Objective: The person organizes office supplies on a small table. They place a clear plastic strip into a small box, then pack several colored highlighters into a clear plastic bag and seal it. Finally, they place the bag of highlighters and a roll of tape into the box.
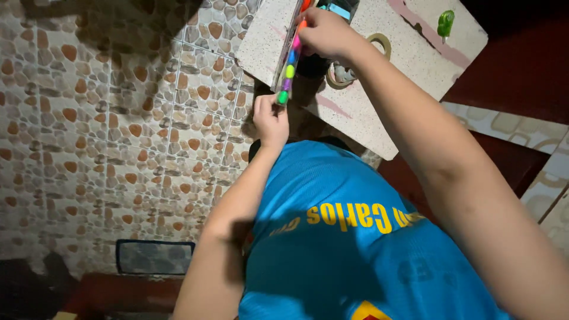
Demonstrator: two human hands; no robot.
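My right hand (pixel 323 32) grips the upper part of a flat pack of coloured markers (pixel 290 65) held on edge over the speckled table (pixel 379 112). Round caps in orange, pink, blue, yellow, purple and green show along the pack's side. My left hand (pixel 271 118) pinches the pack's lower end at the green cap. Both arms reach forward over my blue shirt.
On the table lie a roll of tape (pixel 379 42), a green ice-lolly-shaped thing (pixel 445 24) and a dark object (pixel 341 9) at the top edge. Pebble-pattern floor tiles (pixel 118 118) spread to the left. A dark rectangular opening (pixel 154 256) sits low left. Dark red surfaces lie right.
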